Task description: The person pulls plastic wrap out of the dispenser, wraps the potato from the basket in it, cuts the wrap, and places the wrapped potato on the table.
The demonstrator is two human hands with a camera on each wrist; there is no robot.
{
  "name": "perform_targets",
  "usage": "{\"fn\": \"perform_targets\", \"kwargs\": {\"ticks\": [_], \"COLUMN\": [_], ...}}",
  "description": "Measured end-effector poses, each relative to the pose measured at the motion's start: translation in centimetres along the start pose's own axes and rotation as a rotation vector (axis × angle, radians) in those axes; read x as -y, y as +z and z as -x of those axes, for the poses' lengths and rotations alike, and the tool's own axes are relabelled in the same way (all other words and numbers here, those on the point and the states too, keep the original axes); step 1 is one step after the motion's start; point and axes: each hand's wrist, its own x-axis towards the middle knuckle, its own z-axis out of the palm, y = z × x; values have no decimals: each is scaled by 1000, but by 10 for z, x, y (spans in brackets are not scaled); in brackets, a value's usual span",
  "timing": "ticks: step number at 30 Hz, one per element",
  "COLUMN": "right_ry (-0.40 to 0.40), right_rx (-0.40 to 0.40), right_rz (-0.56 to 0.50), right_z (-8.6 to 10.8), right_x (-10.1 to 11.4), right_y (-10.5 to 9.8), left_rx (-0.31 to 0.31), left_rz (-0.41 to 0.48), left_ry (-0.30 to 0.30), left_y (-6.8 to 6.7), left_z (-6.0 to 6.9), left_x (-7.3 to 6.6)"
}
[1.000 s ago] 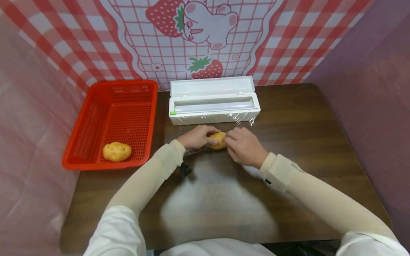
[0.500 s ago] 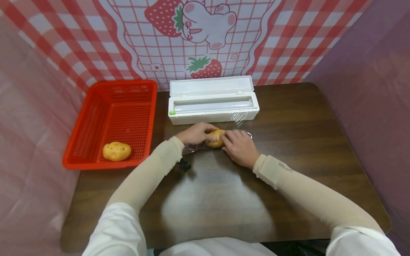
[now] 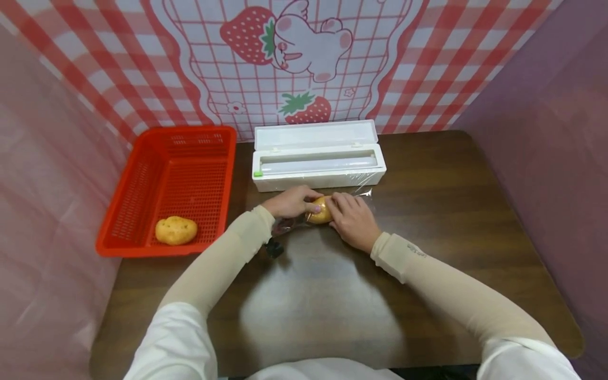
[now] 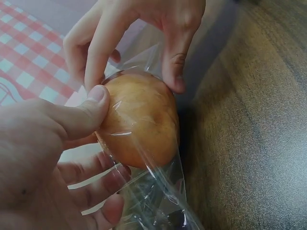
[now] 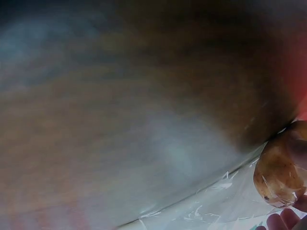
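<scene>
A potato (image 3: 320, 210) with clear film (image 4: 165, 191) over it lies on the table in front of the white film box (image 3: 319, 168). The left hand (image 3: 291, 203) grips its left end, thumb on top and fingers around the far side, as the left wrist view shows. At the other end the right hand (image 3: 353, 219) holds the potato between thumb and fingers, with film under its fingertips. Loose film bunches below the left palm, and more film stretches from the potato to the box. In the right wrist view the potato (image 5: 278, 172) shows at the right edge.
On the left stands a red basket (image 3: 163, 252) with another potato (image 3: 176, 230) in it. The film box has its lid up against the checked cloth behind. A small black object (image 3: 274, 248) shows beneath the left wrist.
The right hand has come down onto the potato's right end and shifted slightly left. The left hand keeps its grip. The head view has tilted a little, so the scene sits lower.
</scene>
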Motion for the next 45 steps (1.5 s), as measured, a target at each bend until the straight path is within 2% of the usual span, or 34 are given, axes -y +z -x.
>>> {"fn": "perform_targets", "kwargs": {"ticks": [3, 8, 13, 16, 17, 19, 22, 24, 26, 28, 33, 40, 45], "right_ry": [30, 87, 97, 95, 95, 97, 114, 133, 155, 171, 190, 179, 152], "right_rx": [30, 103, 147, 162, 171, 192, 231, 257, 287, 316, 365, 348, 314], "right_rz": [-32, -121, -165, -186, -194, -214, -232, -248, -268, -286, -320, -358, -394], "right_z": [-3, -13, -26, -32, -34, -37, -43, -46, -49, -50, -49, -46, -43], "right_x": [-1, -4, -8, -11, -12, -15, -20, -24, -27, -30, -35, -43, -45], "right_y": [2, 0, -1, -2, -2, -2, -4, -5, -6, -6, -4, -3, 4], "left_rx": [-23, -87, -141, -231, -281, -382, -531, -590, -602, -584, -565, -606, -610], "left_rz": [-14, 20, 38, -13, -56, -199, -511, -715, -844, -912, -947, -1032, -1034], "left_ry": [-16, -41, -56, -64, -56, -12, 117, 213, 284, 305, 269, 246, 273], "left_y": [-1, -3, -8, -8, -7, -3, 7, 17, 28, 38, 54, 58, 56], "left_z": [0, 2, 13, 22, 25, 30, 34, 33, 31, 28, 18, 5, 0], "left_x": [0, 3, 6, 4, 3, -4, -15, -20, -22, -20, -13, -6, 1]}}
